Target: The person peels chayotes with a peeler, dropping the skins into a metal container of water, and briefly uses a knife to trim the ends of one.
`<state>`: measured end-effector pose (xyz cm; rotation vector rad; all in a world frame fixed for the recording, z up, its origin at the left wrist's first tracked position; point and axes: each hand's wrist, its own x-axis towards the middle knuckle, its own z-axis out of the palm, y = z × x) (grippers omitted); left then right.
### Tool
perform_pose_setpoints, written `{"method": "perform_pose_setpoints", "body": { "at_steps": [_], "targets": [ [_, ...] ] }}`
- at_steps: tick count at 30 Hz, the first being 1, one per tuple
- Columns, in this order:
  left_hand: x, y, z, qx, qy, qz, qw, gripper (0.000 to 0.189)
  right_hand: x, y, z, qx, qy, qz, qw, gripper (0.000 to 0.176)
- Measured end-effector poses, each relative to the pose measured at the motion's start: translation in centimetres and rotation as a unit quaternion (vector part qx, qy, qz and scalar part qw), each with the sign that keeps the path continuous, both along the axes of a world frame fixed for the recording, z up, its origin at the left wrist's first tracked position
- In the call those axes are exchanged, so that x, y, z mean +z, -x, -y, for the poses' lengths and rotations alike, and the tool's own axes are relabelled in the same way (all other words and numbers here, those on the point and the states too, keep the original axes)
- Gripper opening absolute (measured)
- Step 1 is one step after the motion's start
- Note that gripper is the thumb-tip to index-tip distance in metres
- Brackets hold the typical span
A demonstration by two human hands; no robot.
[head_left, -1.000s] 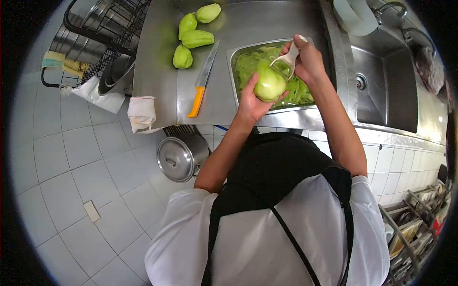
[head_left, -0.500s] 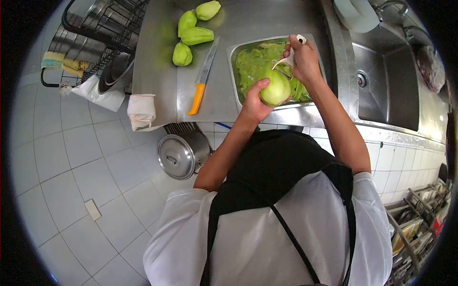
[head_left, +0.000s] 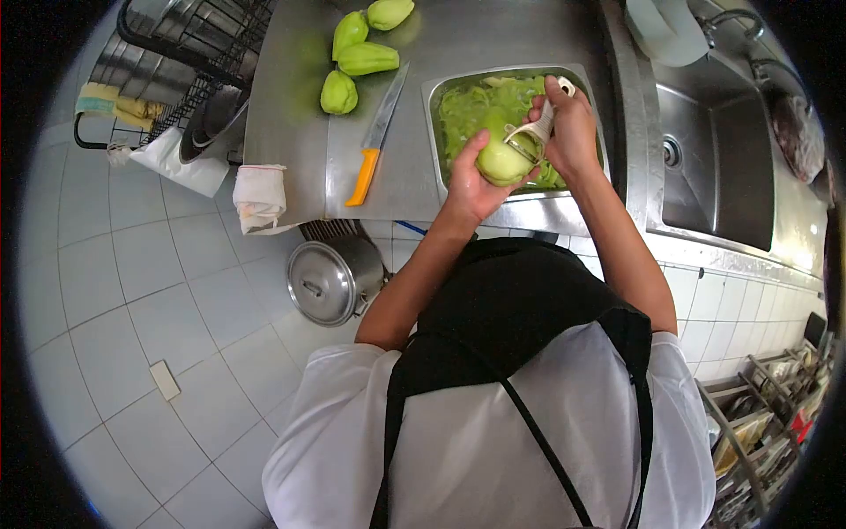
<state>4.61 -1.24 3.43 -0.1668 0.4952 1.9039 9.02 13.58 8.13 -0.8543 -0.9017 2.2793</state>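
My left hand (head_left: 471, 183) is wrapped round the lower left side of a pale green chayote (head_left: 504, 162). A white peeler (head_left: 544, 122) is gripped in my right hand (head_left: 571, 128), its blade against the upper right of the chayote. Both hands are over a metal tray (head_left: 430, 115) that holds green peelings (head_left: 463, 112). Several whole chayotes (head_left: 368, 59) lie on the steel counter at the upper left. Between them and the tray rests a knife (head_left: 366, 172) with an orange handle.
A folded cloth (head_left: 261, 196) hangs at the counter's left edge. Below it stands a lidded pot (head_left: 322, 282). To the right are a sink (head_left: 716, 163) and a white container (head_left: 663, 33). A wire rack (head_left: 181, 66) holds metalware at the upper left.
The peeler has moved down over the chayote, from its top toward its right side. My right hand has shifted slightly right and down. The chayote has tilted a little in my left hand.
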Motion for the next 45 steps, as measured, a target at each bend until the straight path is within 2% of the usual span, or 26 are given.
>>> {"method": "perform_pose_setpoints", "body": {
  "at_steps": [4,7,10,13,16,19,22,25,34,37,40,43,44,45],
  "targets": [
    [0.4,-0.4,0.2,-0.003,-0.008,0.019,1.000,0.054,-0.4,0.0,0.2,-0.026,-0.020,-0.012,0.999,0.016],
    [-0.7,-0.7,0.4,-0.027,-0.005,-0.078,0.997,0.053,-1.1,0.4,-0.7,-0.046,-0.095,0.012,0.994,0.016],
    [-0.3,-1.1,0.2,-0.013,0.021,-0.055,0.998,0.052,-1.0,0.4,-0.7,-0.051,-0.082,-0.004,0.995,0.016],
    [-0.4,-0.8,0.0,-0.016,0.008,-0.030,0.999,0.055,0.6,0.3,-0.1,-0.040,-0.065,0.036,0.996,0.014],
    [0.0,-0.5,0.1,-0.012,0.001,-0.015,1.000,0.058,1.1,-0.2,-0.2,-0.014,-0.024,0.019,0.999,0.014],
    [-0.1,-0.4,0.6,-0.036,-0.001,-0.002,0.999,0.061,1.1,-0.1,-1.1,0.006,-0.043,0.014,0.999,0.017],
    [-0.2,-0.6,0.5,-0.062,-0.035,0.014,0.997,0.060,1.8,-0.8,-1.7,0.094,-0.018,-0.028,0.995,0.016],
    [0.1,-0.5,0.2,-0.062,-0.018,0.005,0.998,0.059,2.5,-1.5,-1.7,0.202,-0.035,-0.084,0.975,0.016],
    [0.4,-0.3,0.1,-0.101,-0.029,0.012,0.994,0.061,3.3,-1.4,-1.5,0.222,-0.085,-0.062,0.969,0.017],
    [0.1,-0.5,0.3,-0.131,0.000,-0.007,0.991,0.066,3.1,-1.2,-2.3,0.286,-0.083,-0.072,0.952,0.017],
    [0.2,-0.4,0.3,-0.123,-0.005,0.016,0.992,0.062,2.7,-1.0,-2.5,0.282,-0.081,-0.068,0.954,0.017],
    [0.2,0.1,0.7,-0.114,0.035,0.012,0.993,0.064,2.2,-0.1,-2.6,0.129,-0.098,-0.012,0.987,0.017],
    [0.1,0.4,1.2,-0.091,0.036,0.003,0.995,0.064,0.7,0.3,-3.6,0.087,-0.133,-0.010,0.987,0.018],
    [-0.2,0.7,1.8,-0.069,0.037,-0.006,0.997,0.064,-1.1,0.5,-4.6,0.062,-0.191,0.049,0.978,0.019]
  ]
}}
